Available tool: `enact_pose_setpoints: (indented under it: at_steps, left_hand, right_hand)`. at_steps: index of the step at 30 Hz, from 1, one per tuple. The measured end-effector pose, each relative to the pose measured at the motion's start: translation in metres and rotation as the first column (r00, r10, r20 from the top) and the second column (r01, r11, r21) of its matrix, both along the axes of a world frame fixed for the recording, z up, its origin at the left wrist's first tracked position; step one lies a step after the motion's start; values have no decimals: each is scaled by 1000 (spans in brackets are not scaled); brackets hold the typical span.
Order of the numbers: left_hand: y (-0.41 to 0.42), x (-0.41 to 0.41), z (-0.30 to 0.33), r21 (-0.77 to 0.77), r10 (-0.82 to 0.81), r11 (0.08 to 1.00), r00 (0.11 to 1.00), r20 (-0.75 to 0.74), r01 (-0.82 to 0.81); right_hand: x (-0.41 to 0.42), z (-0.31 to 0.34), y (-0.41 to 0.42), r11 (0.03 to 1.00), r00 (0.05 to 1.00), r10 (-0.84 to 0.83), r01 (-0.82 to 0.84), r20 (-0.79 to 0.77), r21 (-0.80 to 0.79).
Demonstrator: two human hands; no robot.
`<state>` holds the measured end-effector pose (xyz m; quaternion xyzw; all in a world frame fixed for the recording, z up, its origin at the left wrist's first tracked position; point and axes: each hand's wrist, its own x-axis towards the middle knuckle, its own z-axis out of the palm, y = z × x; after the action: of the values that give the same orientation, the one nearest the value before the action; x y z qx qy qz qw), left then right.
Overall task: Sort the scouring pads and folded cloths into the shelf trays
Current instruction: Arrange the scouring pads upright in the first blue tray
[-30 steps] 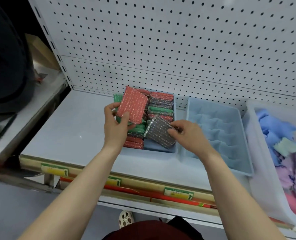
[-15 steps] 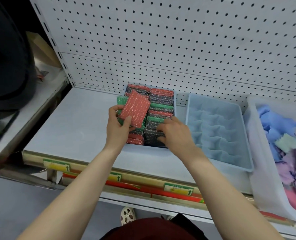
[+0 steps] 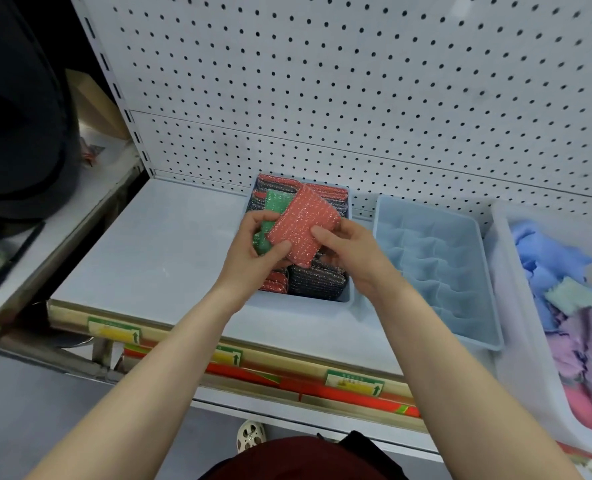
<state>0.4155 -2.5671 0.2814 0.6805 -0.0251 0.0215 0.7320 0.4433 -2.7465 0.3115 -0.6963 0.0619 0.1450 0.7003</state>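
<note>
A red glittery scouring pad (image 3: 301, 226) is held tilted above a blue tray (image 3: 308, 304) packed with red, green and dark pads. My left hand (image 3: 256, 258) grips the pad's lower left corner with thumb on top, together with a green pad (image 3: 265, 233) underneath. My right hand (image 3: 348, 252) pinches the red pad's right edge. A second blue tray (image 3: 488, 285) with empty compartments stands to the right. Loose blue, green, purple and pink cloths (image 3: 564, 299) lie in a clear bin (image 3: 506, 306) at far right.
A white pegboard wall (image 3: 357, 98) rises behind the shelf. The white shelf surface (image 3: 149, 251) stretches left of the trays. Price labels (image 3: 353, 381) run along the shelf's front rail. A lower side counter (image 3: 45, 237) with a dark pen sits at left.
My right hand left the dark pad in the tray's front right and moved up to the red pad. The left hand lifted the red pad slightly toward the middle.
</note>
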Motion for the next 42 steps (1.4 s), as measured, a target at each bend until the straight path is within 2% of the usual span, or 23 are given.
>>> enact_pose_setpoints:
  at_steps: [2,4,6,7,8,10,13,15,17,18,20,22,23,25,26,28,30,31,33,35,36,38,42]
  left_hand:
    - [3,-1,-2,32,49,998,999,14,-49]
    - [7,-3,-6,76,134,988,991,6,-135]
    - [11,-4,-11,164,197,967,980,3,-195]
    - [12,-5,-14,227,208,952,978,13,-206]
    - [12,-5,-16,278,207,938,978,25,-206]
    - [10,-6,-19,319,197,927,980,37,-198]
    - [5,-7,-20,346,193,917,980,52,-199]
    - [5,-7,-21,350,204,913,977,60,-211]
    - [6,-7,-22,345,215,913,975,52,-220]
    - [7,-7,-22,341,219,914,975,47,-221]
    - [8,-8,-21,336,212,918,977,35,-211]
    - [10,-10,-20,332,204,921,979,30,-202]
    - [9,-11,-18,323,188,927,981,34,-189]
    - [3,-16,-15,297,138,944,989,44,-145]
    - [0,-18,-15,300,117,946,992,48,-126]
    - [-6,-23,-15,373,94,921,994,60,-110]
    - [-4,-24,-16,501,66,860,994,87,-101]
    - [0,-24,-18,573,42,814,994,105,-95]
    - [9,-25,-25,705,-14,704,991,130,-83]
    - [15,-26,-32,788,-70,609,985,159,-84]
    - [17,-26,-35,802,-85,591,981,172,-90]
    - [17,-27,-37,797,-80,595,979,186,-103]
    - [14,-26,-38,780,-47,611,978,202,-132]
  right_hand:
    - [-2,0,-9,997,998,-48,50,-38,66]
    - [-8,-1,-23,999,999,-39,40,-14,25]
    - [-14,-2,-37,966,991,77,-48,106,-253]
    - [-16,-2,-42,871,969,175,-70,173,-487]
    - [-16,-2,-44,719,935,282,-56,217,-693]
    - [-16,3,-41,463,858,442,32,261,-886]
    - [-18,-1,-21,326,739,600,123,306,-937]
    - [-21,-17,-4,191,671,706,128,226,-973]
    - [-22,-31,7,76,659,743,93,118,-993]
    - [-20,-35,8,70,663,741,83,108,-994]
    - [-15,-38,2,198,700,692,52,177,-979]
    - [-14,-38,-4,479,788,524,40,322,-877]
    - [-15,-36,-6,640,849,377,50,370,-766]
    - [-17,-29,-4,876,951,147,3,273,-483]
    - [-18,-28,-1,945,975,120,-54,185,-323]
    - [-20,-28,1,992,991,108,-102,78,-79]
    - [-23,-24,-3,994,993,97,-94,73,-47]
    - [-26,-21,-9,989,988,108,-96,108,-116]
    - [-31,-17,-24,901,947,212,-94,241,-424]
    - [-34,-12,-37,641,860,410,-33,305,-767]
    - [-34,-7,-40,495,831,479,12,284,-869]
    - [-31,3,-35,288,800,547,95,245,-953]
    - [-35,-4,-1,48,724,686,59,76,-997]
